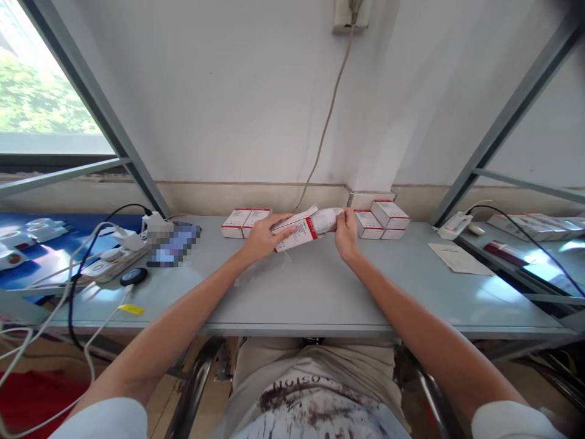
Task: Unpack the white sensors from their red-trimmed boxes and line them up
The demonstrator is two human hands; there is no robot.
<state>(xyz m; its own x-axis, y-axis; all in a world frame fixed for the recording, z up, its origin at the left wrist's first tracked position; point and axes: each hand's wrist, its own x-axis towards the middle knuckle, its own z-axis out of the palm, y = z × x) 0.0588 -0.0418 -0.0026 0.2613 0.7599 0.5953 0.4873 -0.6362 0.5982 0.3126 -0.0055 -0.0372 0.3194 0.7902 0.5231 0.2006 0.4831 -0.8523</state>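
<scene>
Above the middle of the grey table, my left hand (262,238) is closed around a long white carton (296,238) with a red band and small printed text. The carton lies tilted, its right end open with flaps spread. At that end my right hand (347,235) pinches a white, smooth-looking item (326,219) that is partly inside the carton. What kind of item it is, I cannot make out. Under the carton, a crumpled clear plastic film (265,271) lies on the tabletop.
Red-and-white boxes (237,223) sit at the back left, and a stack of similar boxes (390,214) at the back right. Leftward lie a phone (176,244), a power strip (107,262), a black round device (134,277) and cables. A paper sheet (459,258) lies on the right.
</scene>
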